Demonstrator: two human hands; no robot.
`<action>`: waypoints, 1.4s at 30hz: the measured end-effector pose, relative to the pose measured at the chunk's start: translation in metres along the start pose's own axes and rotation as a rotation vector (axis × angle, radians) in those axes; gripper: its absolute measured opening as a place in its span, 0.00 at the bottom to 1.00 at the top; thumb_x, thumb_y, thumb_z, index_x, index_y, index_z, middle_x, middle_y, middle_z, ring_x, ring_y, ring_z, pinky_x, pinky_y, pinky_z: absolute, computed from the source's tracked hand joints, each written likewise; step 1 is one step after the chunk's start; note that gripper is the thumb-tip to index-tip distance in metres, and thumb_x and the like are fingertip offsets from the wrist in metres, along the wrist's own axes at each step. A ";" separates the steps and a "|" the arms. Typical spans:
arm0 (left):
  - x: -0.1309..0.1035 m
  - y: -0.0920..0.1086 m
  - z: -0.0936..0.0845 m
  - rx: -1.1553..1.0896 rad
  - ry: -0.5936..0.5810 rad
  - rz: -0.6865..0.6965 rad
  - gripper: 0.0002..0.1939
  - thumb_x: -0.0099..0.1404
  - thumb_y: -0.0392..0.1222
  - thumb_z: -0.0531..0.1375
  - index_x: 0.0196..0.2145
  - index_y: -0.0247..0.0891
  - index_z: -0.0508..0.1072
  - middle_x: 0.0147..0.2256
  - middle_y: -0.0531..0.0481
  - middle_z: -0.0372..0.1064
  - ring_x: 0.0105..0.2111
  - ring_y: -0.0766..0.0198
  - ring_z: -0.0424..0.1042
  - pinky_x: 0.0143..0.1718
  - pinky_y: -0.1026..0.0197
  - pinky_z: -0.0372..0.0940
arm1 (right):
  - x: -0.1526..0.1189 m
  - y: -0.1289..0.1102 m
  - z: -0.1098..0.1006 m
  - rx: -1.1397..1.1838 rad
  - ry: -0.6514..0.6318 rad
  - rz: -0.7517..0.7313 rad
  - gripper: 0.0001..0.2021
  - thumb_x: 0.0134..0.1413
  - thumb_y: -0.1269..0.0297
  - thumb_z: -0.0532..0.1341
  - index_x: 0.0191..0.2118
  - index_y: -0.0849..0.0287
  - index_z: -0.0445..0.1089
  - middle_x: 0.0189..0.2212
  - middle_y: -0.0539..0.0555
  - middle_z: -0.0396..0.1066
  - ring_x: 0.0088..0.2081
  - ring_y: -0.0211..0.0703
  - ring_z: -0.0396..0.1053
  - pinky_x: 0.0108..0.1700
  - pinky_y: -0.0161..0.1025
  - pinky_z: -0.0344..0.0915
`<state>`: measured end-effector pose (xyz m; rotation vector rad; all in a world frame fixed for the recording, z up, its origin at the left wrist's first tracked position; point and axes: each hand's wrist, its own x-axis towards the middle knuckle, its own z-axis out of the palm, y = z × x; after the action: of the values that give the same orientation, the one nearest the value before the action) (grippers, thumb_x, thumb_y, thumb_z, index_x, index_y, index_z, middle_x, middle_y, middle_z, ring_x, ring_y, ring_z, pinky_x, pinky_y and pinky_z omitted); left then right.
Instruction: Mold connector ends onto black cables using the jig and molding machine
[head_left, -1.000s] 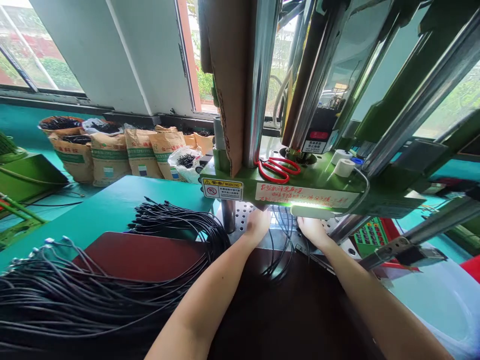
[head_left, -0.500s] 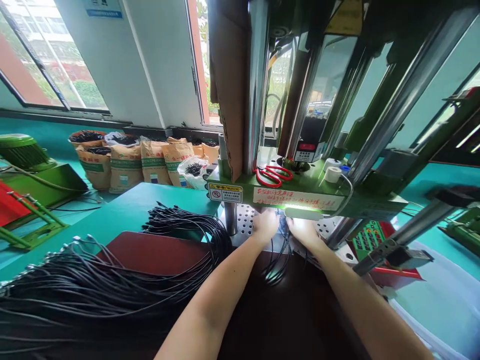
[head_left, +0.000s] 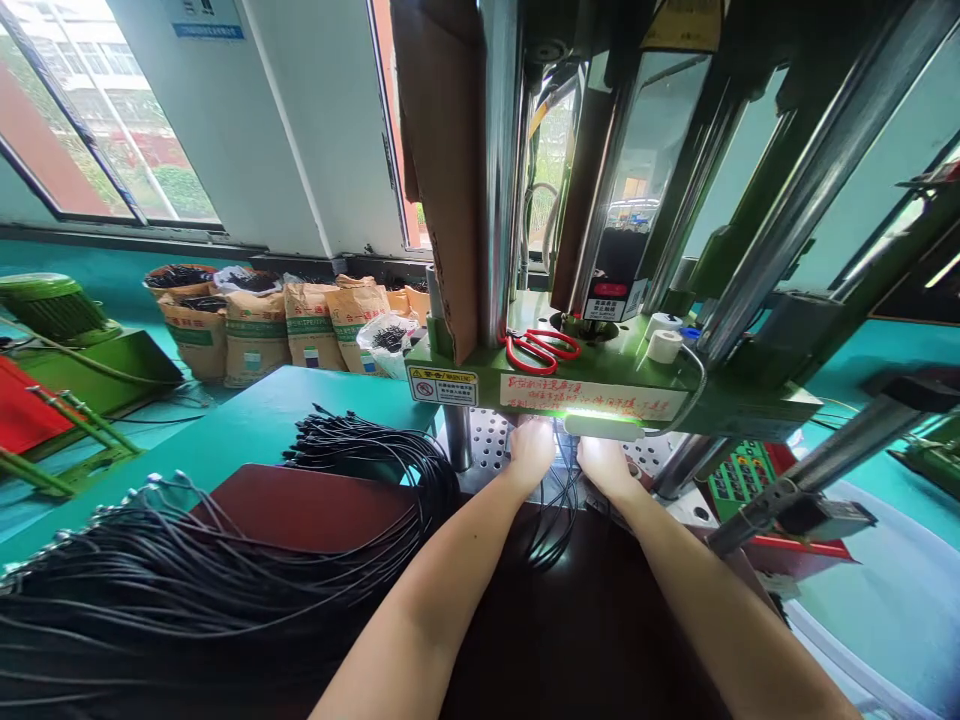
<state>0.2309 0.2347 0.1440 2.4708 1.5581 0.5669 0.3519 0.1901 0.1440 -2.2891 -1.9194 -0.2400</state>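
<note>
Both of my hands reach under the lit front beam of a green press [head_left: 465,350]. My left hand [head_left: 532,452] is over the perforated metal plate [head_left: 487,440], its fingers hidden below the beam. Opposite it, my right hand [head_left: 602,462] is at the other side of a small metal block, and its fingertips are out of sight too. Several thin black cables [head_left: 553,535] run out between the hands and curl down onto the dark tabletop [head_left: 585,630]. What the fingers touch cannot be made out in the glare.
A large bundle of black cables [head_left: 187,590] lies left, across a red-brown board [head_left: 307,505]. Red-handled scissors [head_left: 541,350] rest on the press beam beside white rolls [head_left: 664,345]. Steel columns flank the hands. Filled paper sacks [head_left: 257,335] stand by the wall; a control panel [head_left: 739,480] is right.
My right hand has shifted slightly under the beam, and the view has turned a little. The cables between the hands have barely moved.
</note>
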 end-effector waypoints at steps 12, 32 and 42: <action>-0.013 0.019 0.003 0.033 0.015 0.145 0.14 0.61 0.35 0.48 0.36 0.30 0.72 0.31 0.41 0.71 0.40 0.55 0.67 0.41 0.56 0.60 | 0.005 -0.016 -0.008 0.016 0.029 -0.059 0.10 0.58 0.62 0.55 0.40 0.64 0.67 0.39 0.55 0.68 0.39 0.42 0.67 0.42 0.44 0.64; -0.003 0.002 0.004 0.028 0.130 0.206 0.16 0.65 0.41 0.46 0.42 0.36 0.70 0.39 0.43 0.69 0.42 0.57 0.65 0.44 0.55 0.59 | 0.000 0.011 -0.002 0.047 0.083 -0.250 0.17 0.63 0.66 0.44 0.43 0.61 0.69 0.41 0.61 0.70 0.45 0.47 0.66 0.49 0.43 0.57; 0.007 -0.026 0.014 -0.017 -0.018 0.420 0.23 0.63 0.55 0.47 0.51 0.40 0.63 0.48 0.45 0.65 0.48 0.58 0.62 0.45 0.56 0.59 | 0.000 0.027 0.009 0.080 0.000 -0.335 0.19 0.60 0.57 0.46 0.44 0.60 0.69 0.44 0.60 0.70 0.49 0.48 0.63 0.52 0.43 0.53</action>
<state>0.2177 0.2532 0.1242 2.7929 1.0200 0.6083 0.3789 0.1877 0.1351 -1.9090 -2.2605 -0.1942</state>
